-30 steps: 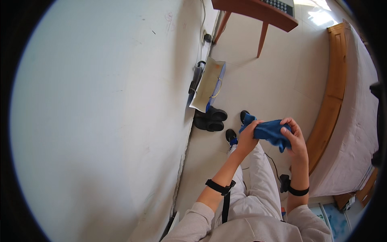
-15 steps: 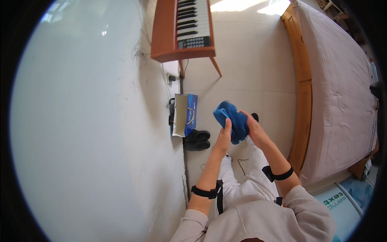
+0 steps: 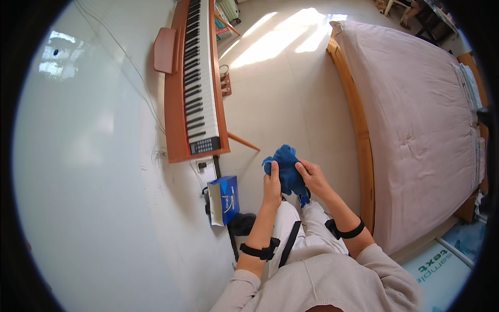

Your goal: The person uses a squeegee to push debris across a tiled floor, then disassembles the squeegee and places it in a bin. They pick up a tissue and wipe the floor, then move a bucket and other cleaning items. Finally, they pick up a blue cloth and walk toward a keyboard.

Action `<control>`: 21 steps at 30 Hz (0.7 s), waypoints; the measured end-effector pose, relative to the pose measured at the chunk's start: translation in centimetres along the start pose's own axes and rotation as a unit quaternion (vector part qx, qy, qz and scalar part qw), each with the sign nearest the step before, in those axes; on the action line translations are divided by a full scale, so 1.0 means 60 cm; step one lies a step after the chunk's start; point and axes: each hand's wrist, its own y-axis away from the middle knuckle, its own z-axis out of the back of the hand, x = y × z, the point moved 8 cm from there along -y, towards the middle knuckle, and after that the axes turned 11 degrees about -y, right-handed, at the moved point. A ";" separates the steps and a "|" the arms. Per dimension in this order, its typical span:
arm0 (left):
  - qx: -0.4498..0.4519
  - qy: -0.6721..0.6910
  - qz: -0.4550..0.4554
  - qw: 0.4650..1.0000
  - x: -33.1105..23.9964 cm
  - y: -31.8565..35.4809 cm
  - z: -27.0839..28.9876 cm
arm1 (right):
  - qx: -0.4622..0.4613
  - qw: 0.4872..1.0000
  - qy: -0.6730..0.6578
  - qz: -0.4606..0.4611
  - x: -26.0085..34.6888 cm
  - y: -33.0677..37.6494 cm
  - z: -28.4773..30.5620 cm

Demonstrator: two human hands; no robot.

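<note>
A crumpled blue cloth [image 3: 289,174] hangs between my two hands, above my legs in white trousers. My left hand [image 3: 272,186] grips its left side, with the thumb lying up along the fabric. At the right edge of the cloth, my right hand [image 3: 314,179] pinches it between thumb and curled fingers. The ends of some fingers are hidden behind the cloth. Black straps circle both my forearms.
A brown electric piano [image 3: 176,112] stands along the white wall at the left. Below it are a blue paper bag [image 3: 230,200] and dark shoes [image 3: 242,224]. A wood-framed bed [image 3: 410,130] fills the right. Part of another person [image 3: 408,16] shows at the far right.
The view has swung forward, so more of the piano and bed shows. The cloth has gone from a bunched shape to a looser, more spread one, and both hands remain on it.
</note>
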 end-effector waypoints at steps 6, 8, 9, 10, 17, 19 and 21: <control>0.051 -0.135 -0.038 0.989 -0.104 -0.101 -0.092 | -0.086 0.988 0.098 0.080 0.109 -0.133 0.070; 0.096 -0.146 -0.055 0.983 -0.134 -0.148 -0.116 | -0.097 0.989 0.058 0.100 0.131 -0.177 0.085; 0.082 -0.157 -0.047 0.983 -0.150 -0.167 -0.126 | -0.111 0.988 0.044 0.100 0.133 -0.203 0.104; 0.074 -0.156 -0.055 0.983 -0.171 -0.188 -0.131 | -0.125 0.987 0.029 0.100 0.137 -0.231 0.121; 0.163 0.053 -0.057 0.983 -0.301 -0.321 -0.236 | -0.140 0.919 -0.365 -0.046 0.203 -0.396 0.174; 0.183 0.042 -0.041 0.981 -0.333 -0.336 -0.282 | -0.080 0.953 -0.291 -0.041 0.216 -0.444 0.180; 0.177 0.006 -0.035 0.984 -0.339 -0.393 -0.299 | -0.093 0.970 -0.222 0.017 0.237 -0.490 0.197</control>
